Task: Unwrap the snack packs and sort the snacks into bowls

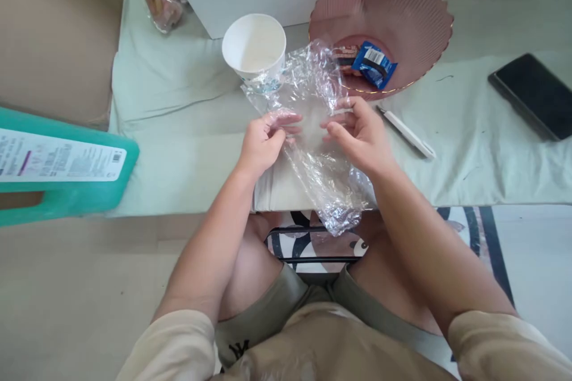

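Observation:
A crumpled sheet of clear plastic film (326, 184) lies across the table's front part, its lower end hanging over the edge. My left hand (268, 140) is at the film's left side, fingers stretched toward the middle and thumb apart; some film seems to lie over its fingers. Opposite it, my right hand (357, 131) is at the film's right side with fingers spread and slightly bent. Neither hand visibly pinches the film. Just beyond the left hand stands a white paper cup (254, 50), with film against its lower side.
A pink ribbed bowl (415, 30) holds blue and reddish wrapped snacks (374, 65). A white pen-like tool (406, 134) and a black phone (534, 95) lie to the right. At left are a teal jug (111, 196), a cardboard box (58, 47) and a bagged item (163, 3).

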Demonstrator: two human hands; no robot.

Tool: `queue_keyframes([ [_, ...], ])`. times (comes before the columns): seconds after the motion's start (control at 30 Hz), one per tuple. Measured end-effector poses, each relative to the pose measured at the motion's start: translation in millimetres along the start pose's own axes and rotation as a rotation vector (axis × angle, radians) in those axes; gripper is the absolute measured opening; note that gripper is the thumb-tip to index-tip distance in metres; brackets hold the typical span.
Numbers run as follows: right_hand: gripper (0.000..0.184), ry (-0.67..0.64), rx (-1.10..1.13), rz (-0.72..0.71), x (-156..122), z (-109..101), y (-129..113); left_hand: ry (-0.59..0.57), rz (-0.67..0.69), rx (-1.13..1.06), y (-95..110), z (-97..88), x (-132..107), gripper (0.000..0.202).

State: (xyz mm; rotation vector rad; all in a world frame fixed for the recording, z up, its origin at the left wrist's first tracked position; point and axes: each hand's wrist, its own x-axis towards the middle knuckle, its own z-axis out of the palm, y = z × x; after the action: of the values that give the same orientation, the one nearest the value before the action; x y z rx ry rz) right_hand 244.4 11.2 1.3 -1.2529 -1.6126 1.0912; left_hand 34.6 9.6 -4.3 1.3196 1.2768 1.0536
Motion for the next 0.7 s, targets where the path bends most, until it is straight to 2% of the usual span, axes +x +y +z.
queue_keyframes([
  [0.1,0.035,-0.078,-0.072,0.009,-2.6,-1.5,-4.1,0.018,0.101,0.098,2.7,-6.4,-0.4,0.020],
  [0.2,0.025,-0.088,-0.136,-0.065,-3.0,-2.0,-8.4,-0.036,0.156,0.124,5.5,-11.8,-4.4,0.021],
  [0.3,0.010,-0.032,-0.155,-0.139,-3.8,-1.8,-9.7,-0.137,0.097,0.064,4.0,-9.8,-9.1,0.054],
  [0.37,0.007,0.005,-0.157,-0.133,-5.8,-2.3,-8.3,-0.175,0.047,0.060,0.5,-5.6,-10.9,0.064],
  [0.57,0.012,0.105,-0.236,-0.081,-11.3,-7.8,-3.1,0.009,0.049,0.166,-13.7,-1.0,-2.7,0.059],
  [0.7,0.022,0.112,-0.209,-0.103,-10.9,-10.1,-4.9,0.015,0.082,0.130,-19.0,0.2,6.9,0.062],
])
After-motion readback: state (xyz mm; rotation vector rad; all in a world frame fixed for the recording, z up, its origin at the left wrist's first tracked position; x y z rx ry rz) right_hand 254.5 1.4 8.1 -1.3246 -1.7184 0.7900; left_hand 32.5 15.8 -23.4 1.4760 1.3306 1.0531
